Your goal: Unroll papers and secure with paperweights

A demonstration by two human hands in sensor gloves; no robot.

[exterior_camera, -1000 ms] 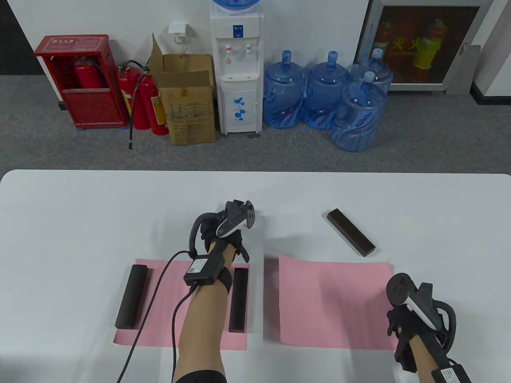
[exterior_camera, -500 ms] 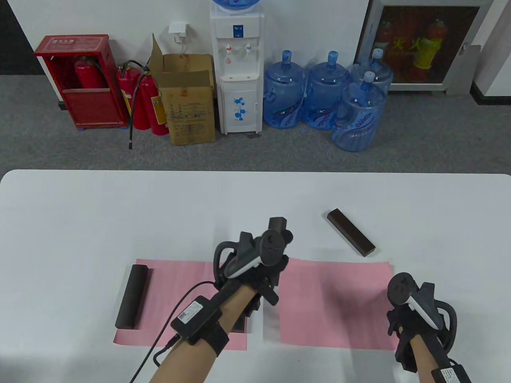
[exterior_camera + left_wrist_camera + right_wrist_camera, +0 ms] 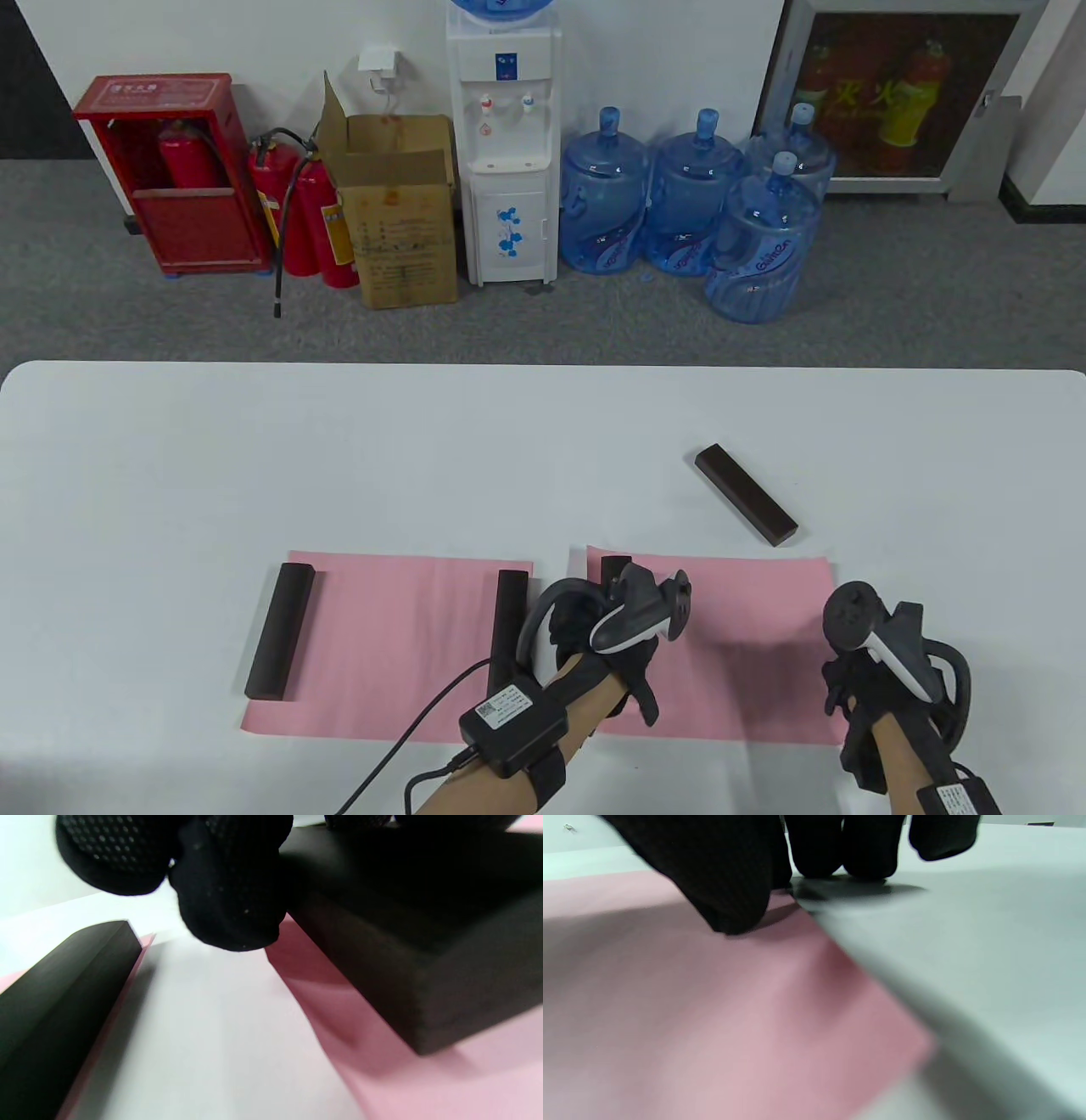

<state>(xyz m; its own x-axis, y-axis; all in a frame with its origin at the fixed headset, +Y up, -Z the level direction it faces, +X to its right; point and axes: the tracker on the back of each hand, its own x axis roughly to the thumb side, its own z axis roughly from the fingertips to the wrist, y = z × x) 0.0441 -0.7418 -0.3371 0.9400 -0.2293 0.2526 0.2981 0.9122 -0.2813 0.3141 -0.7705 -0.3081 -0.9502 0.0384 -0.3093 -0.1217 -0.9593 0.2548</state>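
Two pink papers lie flat at the table's front. The left paper [image 3: 390, 654] carries a dark paperweight on its left edge [image 3: 280, 631] and another on its right edge [image 3: 507, 632]. My left hand [image 3: 624, 628] holds a third dark paperweight [image 3: 615, 567] down on the left edge of the right paper [image 3: 730, 645]. In the left wrist view my fingertips [image 3: 229, 899] lie on that block [image 3: 424, 963], which sits on the pink sheet. My right hand [image 3: 848, 679] presses the right paper's right edge; its fingertips [image 3: 734, 891] touch the sheet [image 3: 670, 1005].
A fourth dark paperweight [image 3: 747, 506] lies at an angle on the white table [image 3: 254, 458], just beyond the right paper. A narrow strip of bare table separates the two papers. The left paper's right paperweight also shows in the left wrist view [image 3: 55, 997].
My left hand came from the far middle of the table toward me and to the right, bringing a paperweight onto the right paper's left edge. My right hand has stayed put.
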